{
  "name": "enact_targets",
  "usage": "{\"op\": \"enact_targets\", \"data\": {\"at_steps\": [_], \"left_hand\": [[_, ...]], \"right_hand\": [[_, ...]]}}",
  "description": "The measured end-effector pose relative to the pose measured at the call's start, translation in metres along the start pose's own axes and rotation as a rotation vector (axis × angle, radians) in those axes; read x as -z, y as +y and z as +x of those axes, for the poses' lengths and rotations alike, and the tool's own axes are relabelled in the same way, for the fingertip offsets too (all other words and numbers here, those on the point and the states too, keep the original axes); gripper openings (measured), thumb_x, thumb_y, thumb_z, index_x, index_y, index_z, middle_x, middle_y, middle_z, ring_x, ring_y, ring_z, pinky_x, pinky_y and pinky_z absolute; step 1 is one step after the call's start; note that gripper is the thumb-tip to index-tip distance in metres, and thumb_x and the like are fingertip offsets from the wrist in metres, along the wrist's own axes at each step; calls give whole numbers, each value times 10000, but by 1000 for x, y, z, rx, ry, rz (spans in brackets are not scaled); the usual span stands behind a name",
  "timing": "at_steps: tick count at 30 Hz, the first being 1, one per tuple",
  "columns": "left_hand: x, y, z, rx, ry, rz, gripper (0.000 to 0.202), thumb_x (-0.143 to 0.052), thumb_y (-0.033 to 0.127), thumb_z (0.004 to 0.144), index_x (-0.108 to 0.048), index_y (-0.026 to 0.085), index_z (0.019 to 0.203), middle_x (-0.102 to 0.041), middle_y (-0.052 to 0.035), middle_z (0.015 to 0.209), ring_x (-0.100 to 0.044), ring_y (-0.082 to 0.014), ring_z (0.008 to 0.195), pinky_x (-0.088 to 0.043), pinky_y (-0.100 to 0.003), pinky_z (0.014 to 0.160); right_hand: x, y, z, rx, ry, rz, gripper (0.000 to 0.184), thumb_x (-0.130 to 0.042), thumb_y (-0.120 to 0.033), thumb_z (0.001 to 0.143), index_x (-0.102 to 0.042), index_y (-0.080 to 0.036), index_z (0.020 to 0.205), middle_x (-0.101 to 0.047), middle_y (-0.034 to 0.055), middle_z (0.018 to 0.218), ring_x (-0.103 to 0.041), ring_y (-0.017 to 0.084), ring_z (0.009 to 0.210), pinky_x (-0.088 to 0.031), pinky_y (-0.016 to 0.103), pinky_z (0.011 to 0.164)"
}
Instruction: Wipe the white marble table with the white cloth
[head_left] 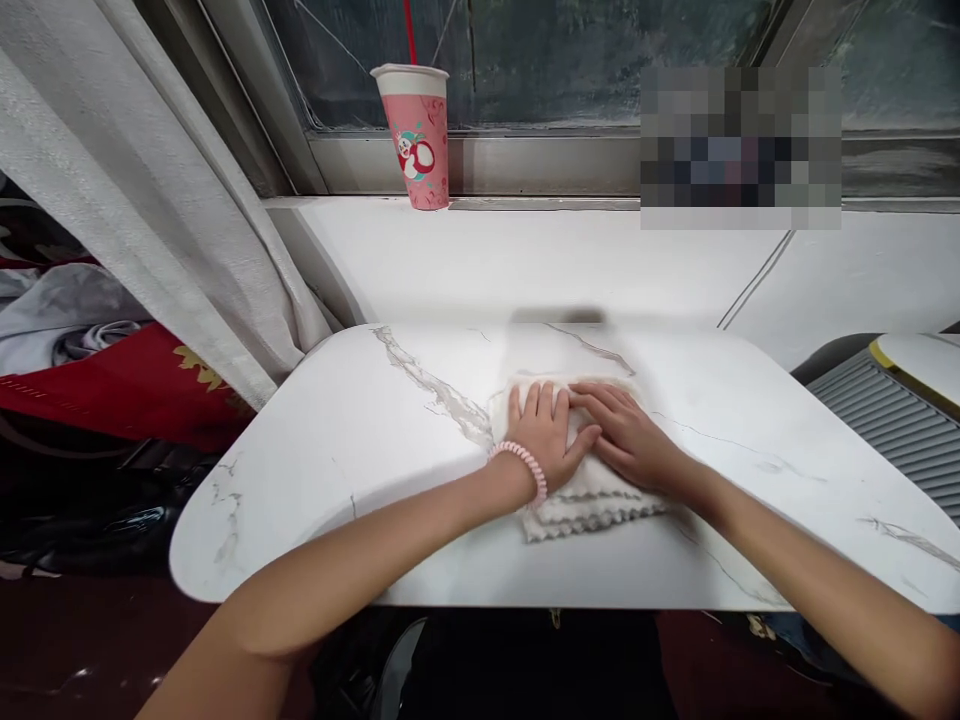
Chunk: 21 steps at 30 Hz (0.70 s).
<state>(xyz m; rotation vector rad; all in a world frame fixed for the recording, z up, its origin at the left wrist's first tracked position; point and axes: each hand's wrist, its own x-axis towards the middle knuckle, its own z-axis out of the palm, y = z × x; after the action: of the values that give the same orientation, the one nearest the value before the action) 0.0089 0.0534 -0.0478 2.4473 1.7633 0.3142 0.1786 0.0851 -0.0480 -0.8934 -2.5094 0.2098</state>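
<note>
A folded white cloth point(600, 505) with scalloped edges lies on the white marble-patterned table point(300, 450), its layers stacked toward the front. My left hand point(541, 432) rests flat on its left part with the fingers stretched away from me. Around that wrist is a pink coiled band point(525, 462). On the cloth's right part lies my right hand point(624, 432), palm down, fingers extended to the left. The two hands are close together, and the left thumb reaches toward the right hand. The cloth's middle is partly covered by them.
A pink paper cup point(417, 140) with a red straw stands on the window ledge. At the left hangs a pale curtain point(150, 180) beside red fabric point(135, 385). A grey ribbed object point(885, 420) is right of the table. Part of the window is pixelated.
</note>
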Motion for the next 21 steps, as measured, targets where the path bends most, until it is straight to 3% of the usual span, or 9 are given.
{"op": "enact_targets", "data": {"at_steps": [6,11,21], "left_hand": [[-5,-7,73,31,45,-19,600,-214,500,1003,-409,123,1428,-388,-125,1526,-295,-261,1427,-131,-502,1201],[-8,-8,121,-2,63,-44,534,-230,456,1011,-445,157,1398,-441,-96,1490,-332,-230,1402,-142,-472,1198],[-19,12,180,47,90,-31,514,-222,411,1004,-461,160,1383,-463,-106,1470,-361,-252,1383,-163,-482,1184]], "right_hand": [[-4,59,32,-79,55,-67,390,-327,-330,969,-548,-199,1262,-545,139,1320,-469,290,1253,-368,496,1057],[-2,96,46,-270,127,-191,381,-373,-342,942,-569,-208,1241,-587,132,1239,-490,317,1188,-362,516,1029],[18,158,58,-271,110,-97,378,-403,-333,935,-592,-194,1231,-595,111,1265,-491,284,1212,-316,466,1080]]}}
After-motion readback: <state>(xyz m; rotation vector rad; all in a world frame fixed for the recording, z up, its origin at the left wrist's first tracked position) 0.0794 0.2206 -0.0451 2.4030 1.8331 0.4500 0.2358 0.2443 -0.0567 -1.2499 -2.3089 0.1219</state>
